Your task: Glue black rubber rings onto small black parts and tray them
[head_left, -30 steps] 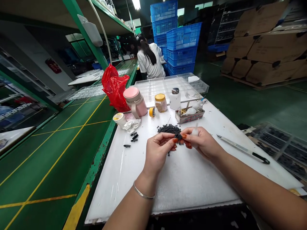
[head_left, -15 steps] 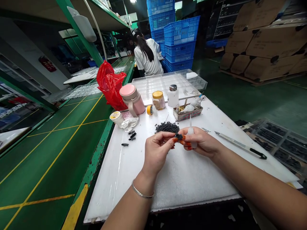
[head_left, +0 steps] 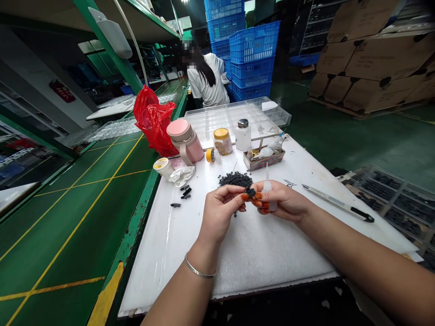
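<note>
My left hand (head_left: 220,209) pinches a small black part (head_left: 250,193) between thumb and fingers. Close against it, my right hand (head_left: 283,199) is closed around a small white dropper bottle (head_left: 267,185) with a thin upright nozzle, and its thumb and fingertips meet at the black part too. Just beyond the hands lies a heap of tiny black rings (head_left: 235,179) on the white work surface (head_left: 190,253). Several small black pieces (head_left: 185,192) lie left of the heap. The underside of the black part is hidden by my fingers.
A pink mug (head_left: 186,142), a yellow-lidded jar (head_left: 222,141), a metal-capped bottle (head_left: 243,136) and a small box of tools (head_left: 264,158) stand behind the heap. A white pen-like tool (head_left: 336,203) lies right. Beyond, a person in a white shirt (head_left: 209,83) sits near blue crates (head_left: 253,59).
The black part has turned slightly between my fingertips, both hands staying together. The whole view has shifted a little, so the scene sits slightly further left.
</note>
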Available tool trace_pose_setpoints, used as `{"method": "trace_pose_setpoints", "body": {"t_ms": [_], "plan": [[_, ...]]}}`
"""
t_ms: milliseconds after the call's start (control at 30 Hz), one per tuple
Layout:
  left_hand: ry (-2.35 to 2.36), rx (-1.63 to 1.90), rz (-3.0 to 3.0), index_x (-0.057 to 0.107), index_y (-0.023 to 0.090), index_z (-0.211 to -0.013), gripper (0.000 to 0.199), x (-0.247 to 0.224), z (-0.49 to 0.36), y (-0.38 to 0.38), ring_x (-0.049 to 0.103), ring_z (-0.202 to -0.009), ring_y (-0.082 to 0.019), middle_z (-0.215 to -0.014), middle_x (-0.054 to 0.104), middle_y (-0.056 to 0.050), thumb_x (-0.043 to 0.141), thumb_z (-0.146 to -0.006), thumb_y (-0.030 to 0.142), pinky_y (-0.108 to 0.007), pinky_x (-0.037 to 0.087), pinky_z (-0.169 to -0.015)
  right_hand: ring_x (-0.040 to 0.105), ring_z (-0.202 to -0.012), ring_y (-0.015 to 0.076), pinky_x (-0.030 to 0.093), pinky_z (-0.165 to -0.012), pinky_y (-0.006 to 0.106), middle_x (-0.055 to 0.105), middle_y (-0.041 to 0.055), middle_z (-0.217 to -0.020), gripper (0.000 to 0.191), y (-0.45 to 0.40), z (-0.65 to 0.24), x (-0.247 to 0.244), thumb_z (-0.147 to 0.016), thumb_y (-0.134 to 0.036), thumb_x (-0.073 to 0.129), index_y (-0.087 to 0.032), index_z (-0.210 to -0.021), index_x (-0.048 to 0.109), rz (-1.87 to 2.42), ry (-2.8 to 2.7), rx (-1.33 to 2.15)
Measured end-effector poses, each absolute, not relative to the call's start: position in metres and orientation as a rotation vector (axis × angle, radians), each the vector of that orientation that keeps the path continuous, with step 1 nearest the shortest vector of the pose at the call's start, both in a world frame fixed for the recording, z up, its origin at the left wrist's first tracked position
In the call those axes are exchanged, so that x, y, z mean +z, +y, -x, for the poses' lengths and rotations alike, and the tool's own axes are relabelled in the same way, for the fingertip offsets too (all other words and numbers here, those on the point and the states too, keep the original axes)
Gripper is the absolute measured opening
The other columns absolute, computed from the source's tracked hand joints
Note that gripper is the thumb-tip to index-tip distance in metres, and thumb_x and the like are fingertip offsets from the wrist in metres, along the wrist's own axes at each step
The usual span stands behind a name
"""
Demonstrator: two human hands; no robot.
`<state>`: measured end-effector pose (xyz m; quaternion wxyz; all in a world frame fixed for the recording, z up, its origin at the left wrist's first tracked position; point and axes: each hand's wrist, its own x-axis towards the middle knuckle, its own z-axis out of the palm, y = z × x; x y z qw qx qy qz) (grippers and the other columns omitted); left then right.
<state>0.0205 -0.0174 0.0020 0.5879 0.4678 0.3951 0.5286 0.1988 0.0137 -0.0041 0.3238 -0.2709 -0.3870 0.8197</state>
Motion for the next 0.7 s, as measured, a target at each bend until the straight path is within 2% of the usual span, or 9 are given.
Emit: {"method": "trace_pose_setpoints", "body": {"t_ms": [267,700], "plan": [[0.902,1.238,-1.072,0.071,0.015,-0.085,0.016,0.0002,-0.0194,-0.0163,0.06,-0.059,-0.01,-0.074,0.069,-0.003,0.078,-0.074,0.025,-0.02,0.05,-0.056,0.047,-0.055,0.008,0.034,-0.053,0.021,0.059,0.002,-0.064,0.029,0.0109,-0.1941,-0.0008,-0.065,-0.031,0.083,-0.012,-0.074,0.063,0.76,-1.117,1.972],[0.971,1.271,-1.196,0.072,0.015,-0.085,0.016,0.0045,-0.0207,-0.019,0.058,-0.057,-0.008,-0.07,0.066,-0.002,0.077,-0.075,0.027,-0.018,0.048,-0.054,0.047,-0.055,0.0072,0.035,-0.051,0.019,0.059,0.0023,-0.065,0.025,0.0146,-0.1965,-0.0067,-0.068,-0.027,0.08,-0.011,-0.074,0.062,0.721,-1.111,2.054]]}}
